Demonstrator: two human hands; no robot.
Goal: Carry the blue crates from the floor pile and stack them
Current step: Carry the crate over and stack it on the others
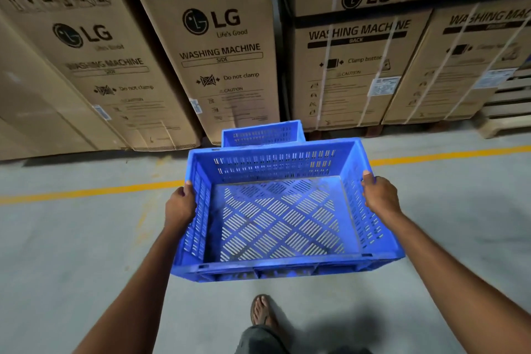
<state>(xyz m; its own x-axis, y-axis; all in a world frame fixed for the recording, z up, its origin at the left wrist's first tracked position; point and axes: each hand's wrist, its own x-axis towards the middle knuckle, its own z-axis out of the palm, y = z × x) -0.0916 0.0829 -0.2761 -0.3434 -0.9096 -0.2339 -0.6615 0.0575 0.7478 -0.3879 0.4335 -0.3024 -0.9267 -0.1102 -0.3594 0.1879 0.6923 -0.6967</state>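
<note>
A person holds an empty blue crate [283, 210] off the grey floor [71, 238], left hand [180, 205] and right hand [380, 195] clamped on its side rims. A second blue crate [261, 133] sits beyond, near stacked washing-machine cartons [221, 46].
</note>
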